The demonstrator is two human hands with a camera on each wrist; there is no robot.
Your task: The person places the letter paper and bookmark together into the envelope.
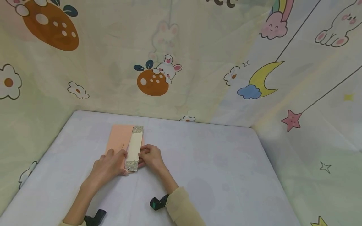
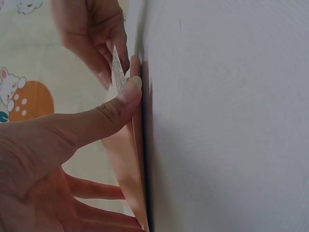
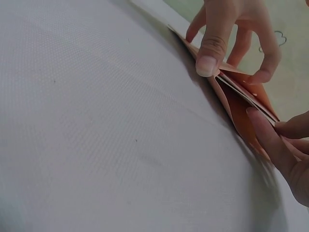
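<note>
A peach paper folder (image 1: 120, 135) lies on the table, with a cream strip with patterned grey ends (image 1: 134, 150) along its right side. My left hand (image 1: 108, 164) rests on the folder with fingers spread, its thumb at the near edge; this thumb (image 2: 108, 113) shows large in the left wrist view. My right hand (image 1: 152, 158) pinches the strip's right edge between thumb and fingers. Seen edge-on in the right wrist view, the folder (image 3: 244, 113) gapes between its layers, and a finger (image 3: 270, 140) of the right hand reaches into that gap.
The white-covered table (image 1: 215, 163) extends to the right of the hands. Behind it hangs a printed cloth backdrop (image 1: 113, 72) with cartoon rabbits, fruit and flowers. Dark wrist cameras (image 1: 158, 203) are worn on both wrists.
</note>
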